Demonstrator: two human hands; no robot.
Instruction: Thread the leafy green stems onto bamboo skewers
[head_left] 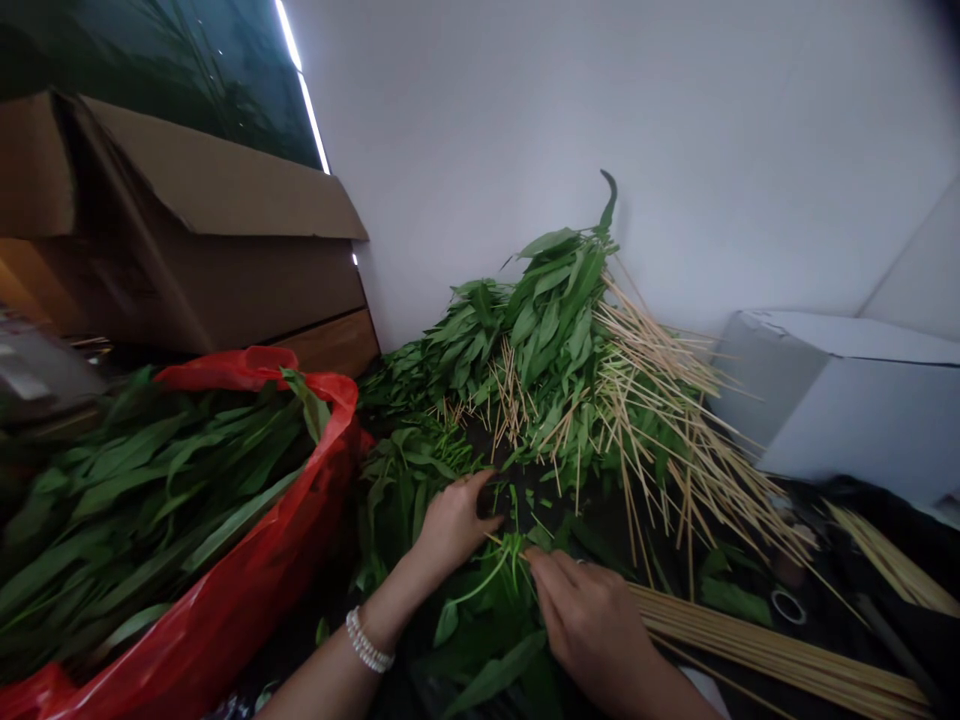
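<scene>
My left hand (pixel 454 520) is open, thumb and forefinger curved apart beside a small bunch of green stems (pixel 512 562). A pale tip of a thin wooden stick (pixel 493 539) shows at the left of these stems, close to my left thumb. From the other side, my right hand (pixel 589 615) is closed, its fingertips pinching at the bunch where the stick passes; its exact hold is partly hidden. Long green leaves (pixel 495 640) hang from the stems below and between both hands. Cut green bits (pixel 529 497) lie just beyond on the dark surface.
Leaf bundles on sticks (pixel 562 310) are piled against the white wall, stick ends (pixel 675 400) jutting right. A red plastic bag (pixel 292 540) of leaves stands left, a cardboard box (pixel 247 270) behind it. Loose sticks (pixel 780 650), a tape roll (pixel 788 606) and a white box (pixel 847 400) are right.
</scene>
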